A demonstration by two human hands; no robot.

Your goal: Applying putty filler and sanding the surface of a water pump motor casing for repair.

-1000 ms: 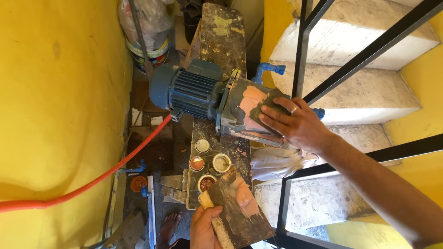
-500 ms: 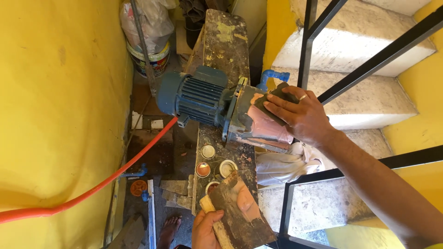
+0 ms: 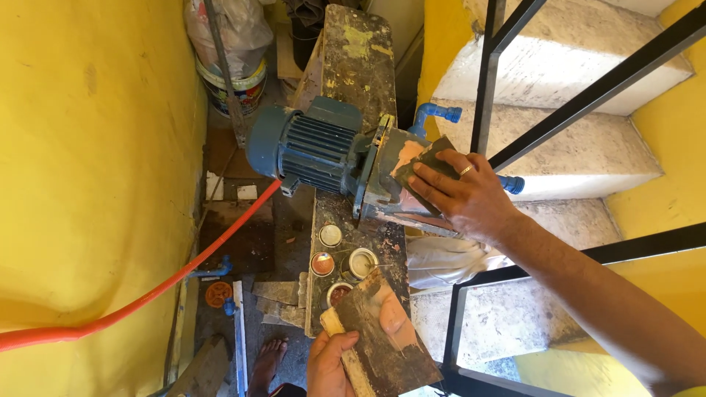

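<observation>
The blue electric pump (image 3: 331, 151) lay on its side across a narrow, paint-spattered bench (image 3: 358, 51), its ribbed motor toward the yellow wall (image 3: 88, 184) and its pump housing toward the staircase (image 3: 559, 154). The right hand (image 3: 463, 195) pressed a dark pad (image 3: 434, 165) (sandpaper, by the look of it) flat against the housing, fingers extended over it, where patches of orange filler showed. The left hand (image 3: 334, 364) was closed around the wooden handle of a broad, dirty putty knife (image 3: 382, 334), held low over the bench's near end. Just beyond the blade sat several small open tins (image 3: 342, 265). An orange hose (image 3: 169, 283) ran from the pump along the wall.
</observation>
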